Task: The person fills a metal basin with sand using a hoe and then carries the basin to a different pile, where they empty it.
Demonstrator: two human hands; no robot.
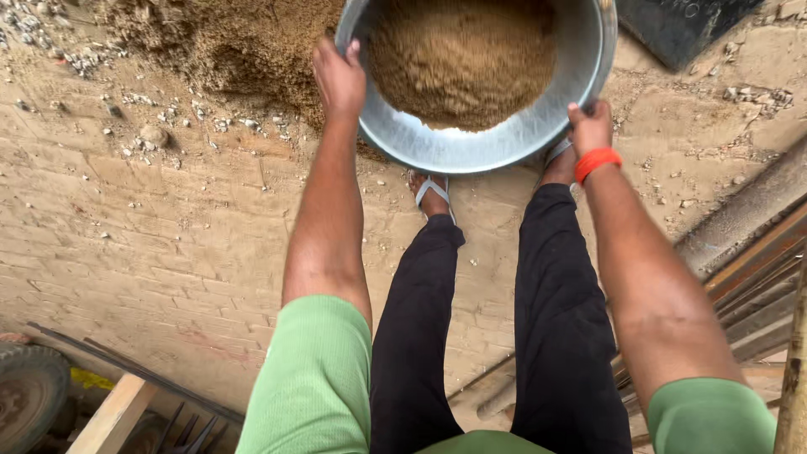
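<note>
Metal pan [504,139], round, shallow, shiny grey, dull smudges on the inner wall, holds a heap of brown sand [462,59] piled toward its far side; near inner wall is bare. Pan is held up at the far end of the view, above the brick floor [151,227] and the person's sandalled feet. Left hand [339,77] clamps the left rim, right hand [590,124], orange band [596,161] at the wrist, clamps the near-right rim; hands well apart. Sand pile [227,42] lies on the floor far left of the pan. Metal bars [756,261] lie at right.
</note>
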